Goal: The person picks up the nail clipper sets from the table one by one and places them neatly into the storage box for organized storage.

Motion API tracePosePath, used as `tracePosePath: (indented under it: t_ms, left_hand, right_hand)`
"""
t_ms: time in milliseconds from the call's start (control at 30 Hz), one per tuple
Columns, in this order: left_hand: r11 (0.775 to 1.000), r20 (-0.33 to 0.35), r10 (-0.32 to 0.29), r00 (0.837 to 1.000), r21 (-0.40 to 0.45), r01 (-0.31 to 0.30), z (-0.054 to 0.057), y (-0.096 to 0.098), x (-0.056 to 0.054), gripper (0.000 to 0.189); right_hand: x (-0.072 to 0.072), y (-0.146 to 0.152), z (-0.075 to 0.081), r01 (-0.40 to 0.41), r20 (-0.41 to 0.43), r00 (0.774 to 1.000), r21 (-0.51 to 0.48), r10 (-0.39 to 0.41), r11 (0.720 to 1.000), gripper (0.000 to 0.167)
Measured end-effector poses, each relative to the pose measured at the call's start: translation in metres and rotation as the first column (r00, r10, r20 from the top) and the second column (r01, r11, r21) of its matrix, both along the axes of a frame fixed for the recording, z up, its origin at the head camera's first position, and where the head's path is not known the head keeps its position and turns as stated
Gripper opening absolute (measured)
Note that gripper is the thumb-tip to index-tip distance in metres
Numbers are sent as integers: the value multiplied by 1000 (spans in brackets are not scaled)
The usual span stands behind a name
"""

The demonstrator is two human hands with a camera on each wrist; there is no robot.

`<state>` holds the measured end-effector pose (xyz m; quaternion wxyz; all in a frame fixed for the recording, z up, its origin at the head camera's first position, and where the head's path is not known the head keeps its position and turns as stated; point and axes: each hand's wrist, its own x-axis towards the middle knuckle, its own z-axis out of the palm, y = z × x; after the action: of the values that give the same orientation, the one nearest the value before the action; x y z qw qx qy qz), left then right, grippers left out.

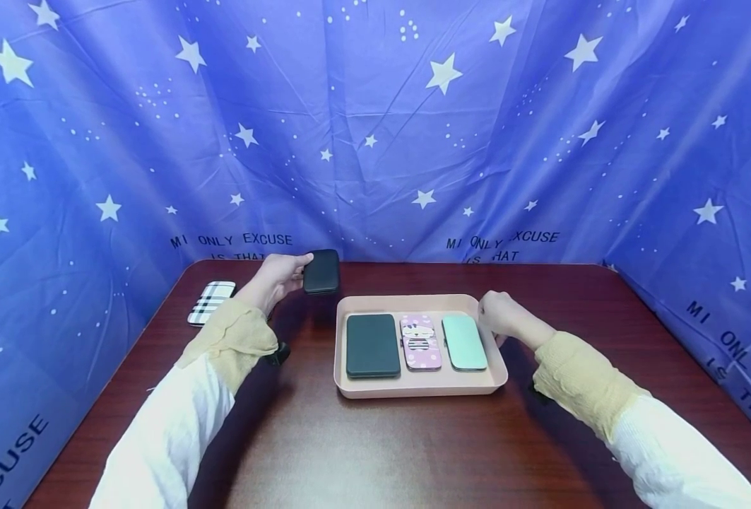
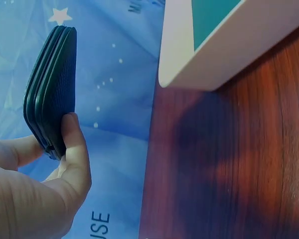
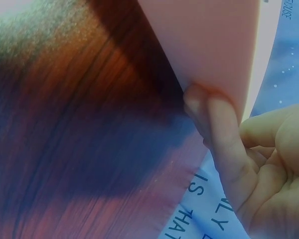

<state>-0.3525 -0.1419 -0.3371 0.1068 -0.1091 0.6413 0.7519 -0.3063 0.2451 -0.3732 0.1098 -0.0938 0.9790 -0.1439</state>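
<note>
My left hand (image 1: 278, 276) pinches a small black case (image 1: 321, 272) with rounded corners, raised above the table at the back, left of the tray. In the left wrist view the thumb and fingers clasp one end of this case (image 2: 52, 94), and its layered edge shows. My right hand (image 3: 244, 164) grips the right wall of a pink tray (image 1: 420, 388), fingers against the outer side and thumb at the rim. Inside the tray lie a large dark green case (image 1: 373, 345), a pink cat-patterned case (image 1: 421, 343) and a mint green case (image 1: 464, 342), side by side.
A white plaid case (image 1: 212, 302) lies on the dark red wooden table (image 1: 350, 452) at the far left, beyond the left forearm. A blue star-printed curtain (image 1: 375, 177) hangs behind the table and along both sides.
</note>
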Motion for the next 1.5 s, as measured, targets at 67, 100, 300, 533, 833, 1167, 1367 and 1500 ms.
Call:
tracePosePath:
  t_ms: [67,100,300,533,833,1167,1367,1500]
  left_hand:
    - [1000,-5,-1,1000,16,1,1,3,2,21]
    - [1000,-6,-3,1000,21,3,2,4,2,24]
    - [1000,-17,-18,1000,7,19,7,11,7,35]
    - [999,-24,-35,999,14,36,12,22,12,27]
    - [998,-43,-67,997,12,68,17,40,20,5]
    - [993,-21,-118,993,-7,118,19,65,30,15]
    - [986,-29,-169,985,-4,169,20,78,34,35]
    - [981,-34,-192,981,-18,192,21,87,35,37]
  right_hand:
    - [0,0,0,0,-6,1000,-6,0,1000,33]
    - [0,0,-1,-1,-9,1000,-9,1,1000,34]
    - [0,0,-1,-2,-8,1000,-8,2,1000,36]
    - [0,0,-1,-20,-30,999,3,20,1000,35]
    - [-1,1,-3,-22,-35,999,1,22,1000,37]
    - [-1,0,-2,-11,-23,1000,8,11,1000,35]
    - [-1,0,-1,-11,-18,1000,3,11,1000,35]
    - [-1,-1,0,2,11,1000,10,-2,1000,32]
